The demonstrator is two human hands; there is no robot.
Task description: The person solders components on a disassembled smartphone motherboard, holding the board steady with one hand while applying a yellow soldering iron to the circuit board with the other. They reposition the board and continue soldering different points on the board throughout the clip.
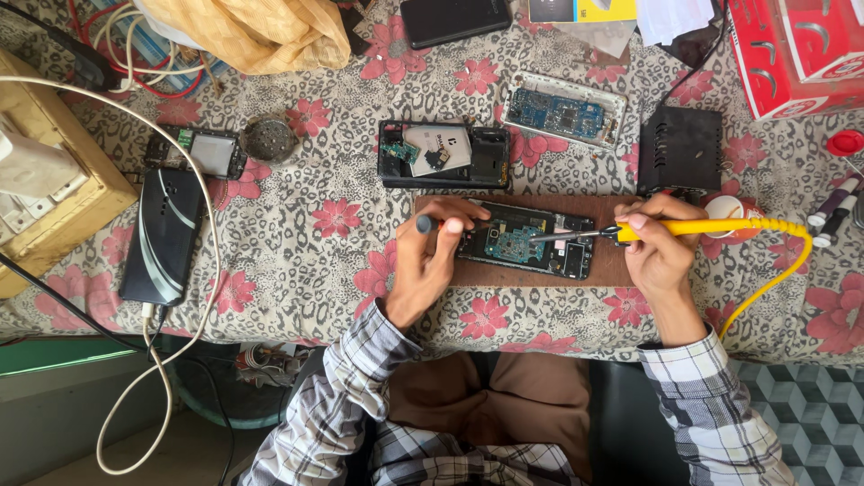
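Right hand point(661, 247) grips the yellow soldering iron point(693, 229), tip over the opened phone point(526, 238); left hand point(432, 252) pinches a small tool at the phone's left edge; steadiness matters.

Colours and patterns at the repair table

The table point(315, 261) is covered in leopard-spot cloth with pink flowers; the soldering iron point(702, 228) is yellow-handled, the opened phone point(526, 238) black with a teal board, the wooden board point(612, 270) brown, the sleeves point(360, 396) checked grey-white.
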